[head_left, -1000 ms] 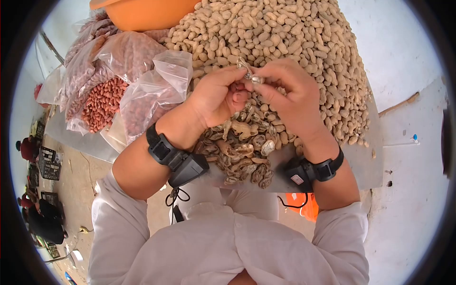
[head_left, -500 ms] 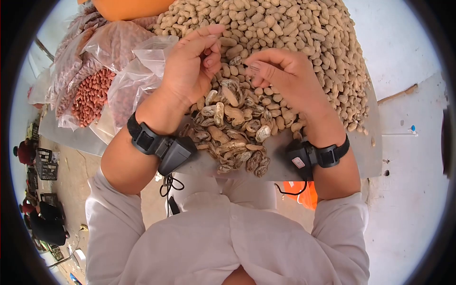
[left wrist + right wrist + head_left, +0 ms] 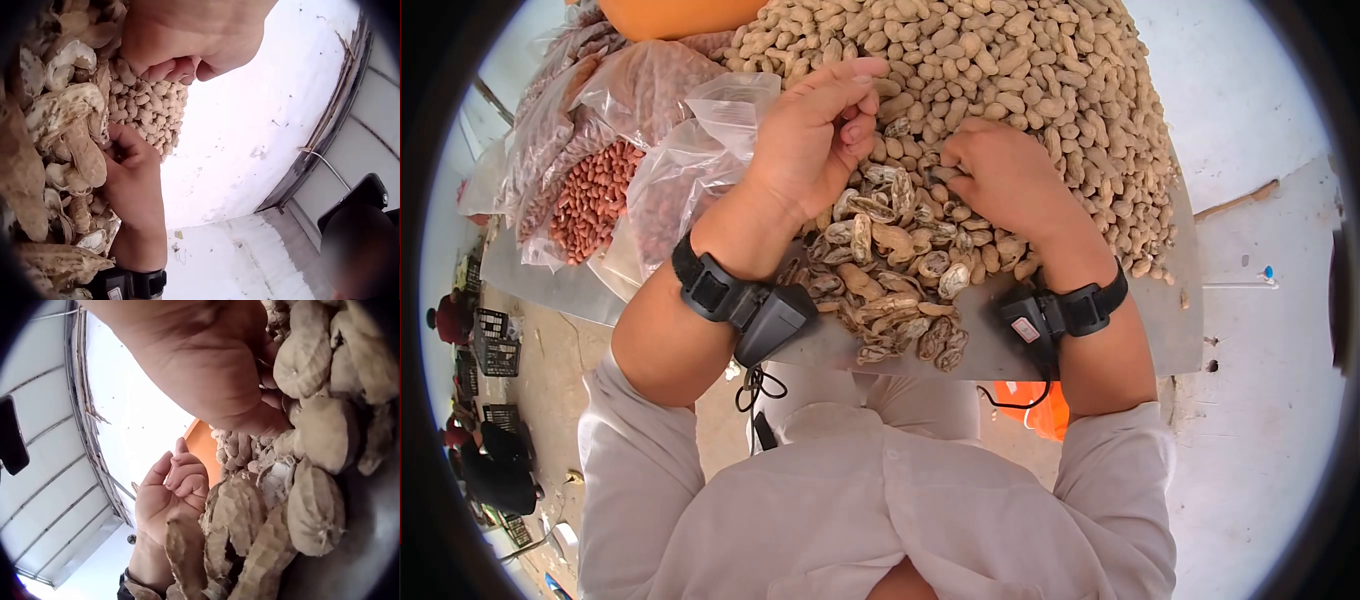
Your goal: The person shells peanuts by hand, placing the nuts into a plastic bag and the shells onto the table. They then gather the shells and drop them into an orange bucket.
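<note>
Right hand (image 3: 1008, 175) is down at the near edge of the unshelled peanuts (image 3: 1050, 60), fingers bent in among them; can't tell if they're pinching any. Left hand (image 3: 812, 130) is just left of it, index finger straight, the others curled in; can't tell if they hold anything. Pile sits on the counter (image 3: 1145, 340), split shells (image 3: 890, 310) between the 2 wrist cameras (image 3: 775, 325). Clear bag of red kernels (image 3: 595, 200) at left.
</note>
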`<state>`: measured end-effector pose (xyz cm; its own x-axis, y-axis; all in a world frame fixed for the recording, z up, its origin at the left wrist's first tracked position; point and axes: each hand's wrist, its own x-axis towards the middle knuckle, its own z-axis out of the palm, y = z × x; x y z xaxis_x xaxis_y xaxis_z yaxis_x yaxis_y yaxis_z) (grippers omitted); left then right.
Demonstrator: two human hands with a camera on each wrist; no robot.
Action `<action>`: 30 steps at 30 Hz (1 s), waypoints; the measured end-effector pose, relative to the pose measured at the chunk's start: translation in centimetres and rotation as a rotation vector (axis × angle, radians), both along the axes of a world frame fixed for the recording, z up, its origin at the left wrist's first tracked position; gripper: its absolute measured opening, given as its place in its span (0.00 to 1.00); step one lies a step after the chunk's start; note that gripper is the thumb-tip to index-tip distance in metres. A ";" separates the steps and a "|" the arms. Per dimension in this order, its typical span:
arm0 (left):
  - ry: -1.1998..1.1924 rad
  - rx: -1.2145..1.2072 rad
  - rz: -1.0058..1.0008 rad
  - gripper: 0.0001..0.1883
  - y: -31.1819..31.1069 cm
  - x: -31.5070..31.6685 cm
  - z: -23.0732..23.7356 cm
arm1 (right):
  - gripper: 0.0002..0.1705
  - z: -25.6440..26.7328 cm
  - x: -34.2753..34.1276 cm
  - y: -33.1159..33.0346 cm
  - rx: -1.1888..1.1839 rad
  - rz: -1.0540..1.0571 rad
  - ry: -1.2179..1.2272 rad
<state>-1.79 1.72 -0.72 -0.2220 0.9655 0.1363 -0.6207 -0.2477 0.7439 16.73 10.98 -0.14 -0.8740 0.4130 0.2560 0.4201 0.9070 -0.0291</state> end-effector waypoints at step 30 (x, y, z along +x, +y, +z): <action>0.629 0.010 -0.026 0.11 -1.1 1.2 0.7 | 0.12 1.9 -0.8 -3.1 -0.607 0.110 0.755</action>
<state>-0.60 0.66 0.01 -0.0732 0.9674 0.2424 -0.0713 -0.2475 0.9663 15.92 7.90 1.73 -0.6088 0.5855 0.5354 0.0126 0.6819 -0.7314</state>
